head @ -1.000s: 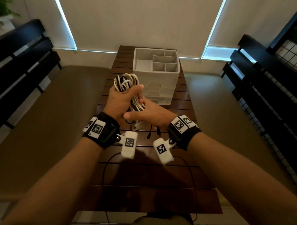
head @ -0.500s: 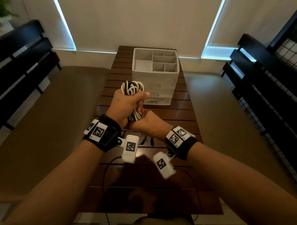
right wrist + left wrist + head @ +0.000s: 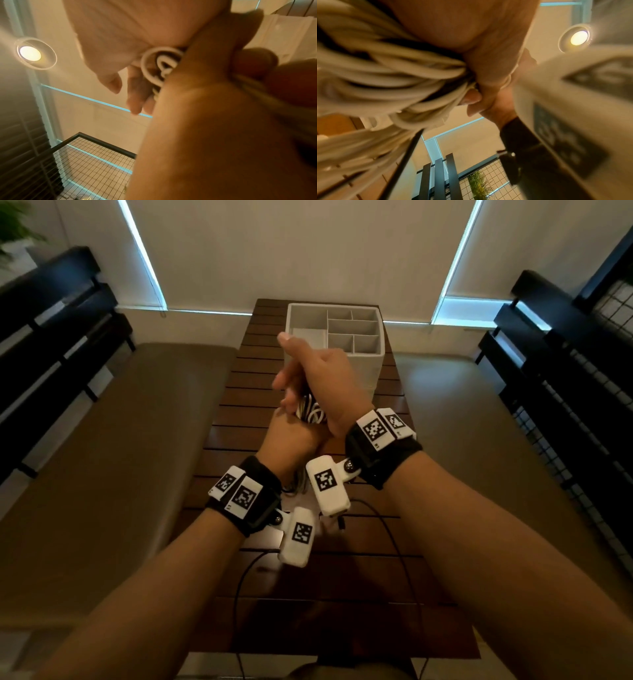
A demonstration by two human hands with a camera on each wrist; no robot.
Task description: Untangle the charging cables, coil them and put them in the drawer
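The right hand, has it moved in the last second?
Yes. The right hand has gone from below the white organizer's front to up over it, above the left hand, with the cable bundle between them.

Both hands meet above the slatted wooden table (image 3: 301,594), near its middle. The left hand (image 3: 291,436) sits lower and nearer, the right hand (image 3: 322,378) above and farther, thumb pointing up. Between them shows a bundle of black and white cables (image 3: 310,412), both hands closed around it. Beyond, at the table's far end, stands a white drawer organizer (image 3: 373,364) with open compartments on top
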